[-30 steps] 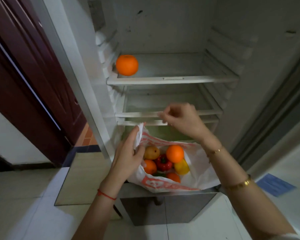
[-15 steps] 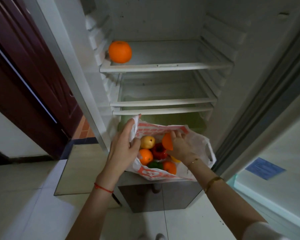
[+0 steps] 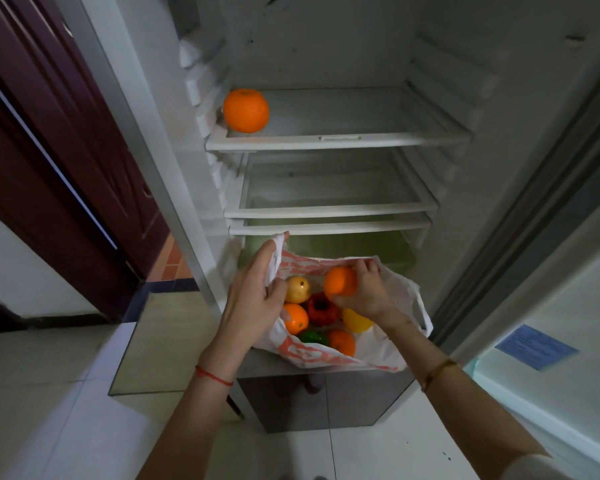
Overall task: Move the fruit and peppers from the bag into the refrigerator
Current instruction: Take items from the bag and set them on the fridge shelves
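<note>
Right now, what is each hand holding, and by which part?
The right hand has an orange by its side, just above the bag. The left hand pinches the bag's upper left edge.

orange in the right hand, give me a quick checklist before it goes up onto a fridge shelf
1. Right hand closed on the held orange: ok.
2. Held orange clear of the bag: not ok, it sits low, just above the other fruit.
3. Left hand holding the bag edge open: ok.
4. Free room on the top shelf beside the shelved orange: ok.
5. Middle shelf free: ok.
6. Bag steady on its ledge: cannot tell.
</note>
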Demonstrator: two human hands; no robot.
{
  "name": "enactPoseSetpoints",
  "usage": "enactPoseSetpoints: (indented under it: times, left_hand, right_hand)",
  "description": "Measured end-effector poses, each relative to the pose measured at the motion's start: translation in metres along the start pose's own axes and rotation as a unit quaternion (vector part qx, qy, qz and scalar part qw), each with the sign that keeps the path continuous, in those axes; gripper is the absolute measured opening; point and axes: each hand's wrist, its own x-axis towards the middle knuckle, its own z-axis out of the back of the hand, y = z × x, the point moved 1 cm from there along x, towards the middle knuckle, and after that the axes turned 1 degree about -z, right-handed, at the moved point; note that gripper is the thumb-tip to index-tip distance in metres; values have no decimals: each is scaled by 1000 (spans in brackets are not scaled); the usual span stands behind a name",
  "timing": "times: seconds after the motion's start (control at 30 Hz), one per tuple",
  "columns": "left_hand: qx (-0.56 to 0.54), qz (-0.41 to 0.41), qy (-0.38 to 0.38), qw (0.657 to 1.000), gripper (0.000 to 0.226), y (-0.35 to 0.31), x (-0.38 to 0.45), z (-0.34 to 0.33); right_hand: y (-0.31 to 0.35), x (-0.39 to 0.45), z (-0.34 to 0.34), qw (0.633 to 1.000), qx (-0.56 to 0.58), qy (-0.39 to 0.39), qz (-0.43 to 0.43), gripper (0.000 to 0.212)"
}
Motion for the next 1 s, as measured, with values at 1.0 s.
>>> enactPoseSetpoints:
  times: [1.0]
  left_hand:
    - [-40, 47, -7, 998, 63, 11, 31, 11]
  right_hand:
    - [204, 84, 136, 926, 212, -196, 244, 73]
